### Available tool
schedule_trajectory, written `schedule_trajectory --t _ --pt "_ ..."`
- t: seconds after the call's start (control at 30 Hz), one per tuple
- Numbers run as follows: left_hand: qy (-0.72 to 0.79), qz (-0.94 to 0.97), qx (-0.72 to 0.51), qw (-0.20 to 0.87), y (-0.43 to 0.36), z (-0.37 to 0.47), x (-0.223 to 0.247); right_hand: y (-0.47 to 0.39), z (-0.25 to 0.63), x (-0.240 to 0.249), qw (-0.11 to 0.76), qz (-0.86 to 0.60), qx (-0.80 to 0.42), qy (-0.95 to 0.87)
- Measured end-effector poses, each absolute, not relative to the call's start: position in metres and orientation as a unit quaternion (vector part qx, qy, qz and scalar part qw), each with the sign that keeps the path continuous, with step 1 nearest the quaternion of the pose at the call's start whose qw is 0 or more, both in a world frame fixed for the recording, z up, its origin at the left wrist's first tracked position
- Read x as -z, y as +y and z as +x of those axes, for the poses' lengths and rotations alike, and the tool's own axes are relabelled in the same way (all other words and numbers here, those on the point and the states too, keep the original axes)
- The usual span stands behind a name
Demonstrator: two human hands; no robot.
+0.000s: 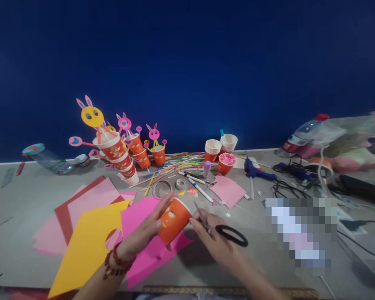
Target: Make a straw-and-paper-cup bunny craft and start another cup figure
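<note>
several rabbit-faced cup figures (117, 152) stand beyond the left hand and off to its outer side, probably set back to spare working room. nearer, a yellow sheet (84, 233) and a magenta sheet (137, 212) lie beside and under the left forearm. the left hand (145, 233) is half open, curved around an orange paper cup (176, 221), which is tilted between the two hands, seemingly to turn its side and rim toward the right. the right hand (215, 246) is mostly closed, holding scissors (201, 215) with the blades pointing away near the rim; its fingertips meet the cup, perhaps to steady it. a blue glue gun (258, 173) rests beyond the right hand.

the cup hides part of the left grip, so the thumb is hard to place. which right fingers, if any, pass through the handle loops can't be told. farther right of that hand, a pixelated patch (300, 233) masks whatever lies there, and both forearms are cut off below.
</note>
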State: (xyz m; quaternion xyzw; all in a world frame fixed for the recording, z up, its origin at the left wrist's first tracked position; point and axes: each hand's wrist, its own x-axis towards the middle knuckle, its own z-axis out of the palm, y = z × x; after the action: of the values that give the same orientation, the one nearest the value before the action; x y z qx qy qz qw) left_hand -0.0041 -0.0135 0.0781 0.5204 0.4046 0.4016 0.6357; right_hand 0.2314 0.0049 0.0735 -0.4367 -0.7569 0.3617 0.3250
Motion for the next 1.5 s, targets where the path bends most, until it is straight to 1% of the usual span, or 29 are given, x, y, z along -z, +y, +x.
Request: schedule_trajectory --t 0.07,0.1,0.17,0.23,0.27,0.3,0.37,0.47,0.6,0.77,0.87,0.93,1.13,1.2,1.4,1.5 --pt "0.364 0.585 -0.379 0.618 -0.015 -0.008 -0.074 0.004 0.229 -0.074 0.363 -0.464 -0.481 -0.649" --pt "0.357 0.624 -0.363 0.593 -0.015 -0.009 -0.072 0.004 0.227 -0.072 0.377 -0.465 -0.530 -0.600" --pt "0.401 0.669 -0.358 0.514 -0.015 -0.008 -0.065 0.004 0.222 -0.067 0.390 -0.461 -0.597 -0.528" --pt "0.454 0.675 -0.396 0.426 -0.014 -0.003 -0.058 0.003 0.218 -0.062 0.387 -0.457 -0.631 -0.493" --pt "0.467 0.666 -0.421 0.402 -0.014 0.001 -0.055 0.002 0.216 -0.060 0.378 -0.458 -0.640 -0.489" --pt "0.470 0.645 -0.452 0.398 -0.014 0.004 -0.051 0.001 0.215 -0.058 0.362 -0.459 -0.644 -0.494" --pt "0.475 0.588 -0.495 0.428 -0.014 0.012 -0.047 -0.002 0.215 -0.059 0.317 -0.454 -0.642 -0.530" --pt "0.471 0.494 -0.529 0.505 -0.014 0.026 -0.045 -0.005 0.219 -0.069 0.268 -0.442 -0.579 -0.630" --pt "0.447 0.395 -0.539 0.594 -0.012 0.040 -0.051 -0.002 0.227 -0.087 0.237 -0.383 -0.422 -0.787" --pt "0.420 0.335 -0.522 0.662 -0.009 0.043 -0.059 0.005 0.231 -0.089 0.219 -0.325 -0.286 -0.874" --pt "0.393 0.324 -0.504 0.698 -0.008 0.042 -0.061 0.009 0.232 -0.086 0.213 -0.279 -0.236 -0.906" --pt "0.392 0.322 -0.499 0.703 -0.007 0.042 -0.062 0.011 0.233 -0.084 0.218 -0.245 -0.213 -0.920" --pt "0.437 0.310 -0.519 0.666 -0.008 0.045 -0.063 0.017 0.232 -0.071 0.247 -0.193 -0.119 -0.942" --pt "0.448 0.302 -0.510 0.670 -0.006 0.044 -0.061 0.019 0.233 -0.069 0.247 -0.172 -0.108 -0.947" --pt "0.461 0.233 -0.470 0.715 -0.001 0.041 -0.051 0.024 0.240 -0.073 0.179 -0.130 -0.097 -0.970" --pt "0.469 0.236 -0.473 0.708 -0.002 0.043 -0.052 0.025 0.240 -0.074 0.166 -0.129 -0.073 -0.975"
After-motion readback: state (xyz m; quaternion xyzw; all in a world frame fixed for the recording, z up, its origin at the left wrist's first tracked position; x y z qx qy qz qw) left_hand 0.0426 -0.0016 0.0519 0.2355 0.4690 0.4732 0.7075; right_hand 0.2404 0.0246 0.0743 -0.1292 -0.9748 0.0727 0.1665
